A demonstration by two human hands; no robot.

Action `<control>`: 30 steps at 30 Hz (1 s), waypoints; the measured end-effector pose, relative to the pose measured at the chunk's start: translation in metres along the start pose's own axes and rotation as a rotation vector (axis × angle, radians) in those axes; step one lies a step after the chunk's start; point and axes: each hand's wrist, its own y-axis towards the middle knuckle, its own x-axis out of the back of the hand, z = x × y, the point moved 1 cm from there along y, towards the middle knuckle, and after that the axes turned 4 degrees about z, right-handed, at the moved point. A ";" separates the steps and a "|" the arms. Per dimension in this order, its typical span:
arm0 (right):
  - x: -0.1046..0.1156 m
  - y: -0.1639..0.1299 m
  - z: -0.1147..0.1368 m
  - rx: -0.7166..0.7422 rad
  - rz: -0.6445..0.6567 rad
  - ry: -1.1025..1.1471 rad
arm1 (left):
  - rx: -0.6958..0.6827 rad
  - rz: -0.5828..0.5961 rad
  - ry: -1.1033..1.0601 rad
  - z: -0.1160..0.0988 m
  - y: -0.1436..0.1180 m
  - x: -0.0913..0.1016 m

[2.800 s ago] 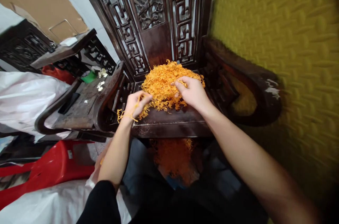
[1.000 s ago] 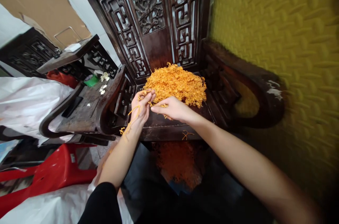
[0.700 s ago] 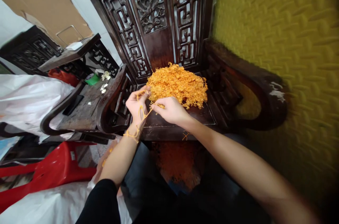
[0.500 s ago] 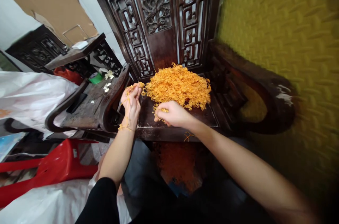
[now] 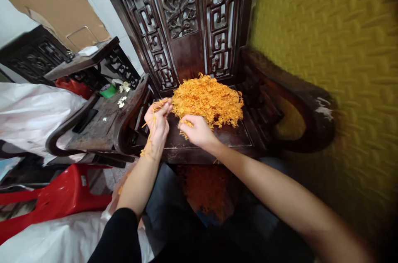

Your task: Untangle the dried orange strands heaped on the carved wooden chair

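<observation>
A heap of orange, branching plastic-looking sprigs lies on the seat of a dark carved wooden chair. At the heap's left edge is my left hand, its thumb and fingers pinched together. Orange strands hang over its back and down to the wrist; what sits between the fingertips is too small to make out clearly. My right hand is closed on a small bunch of orange sprigs, just in front of the heap. A narrow gap separates the two hands.
To the left stands a second wooden chair bearing a green tape roll and pale flower-shaped pieces. A red plastic stool and white sacks are beside it. The right armrest curves alongside a yellow textured surface.
My left hand has come slightly right, closer to my right hand, and its fingers have turned toward the heap. My right hand keeps its bunch. The whole view has shifted slightly.
</observation>
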 end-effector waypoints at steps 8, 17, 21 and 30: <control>0.028 0.000 0.005 -0.118 0.271 0.161 | 0.165 0.059 -0.042 -0.017 0.023 0.036; 0.061 0.018 -0.002 -0.034 0.034 -0.100 | 0.186 0.316 0.040 -0.022 -0.022 0.015; 0.044 0.021 -0.004 0.020 0.162 -0.134 | 0.108 0.431 0.155 -0.020 -0.032 0.007; 0.040 0.027 -0.006 -0.018 -0.022 0.042 | 0.129 0.560 0.464 -0.015 -0.032 0.010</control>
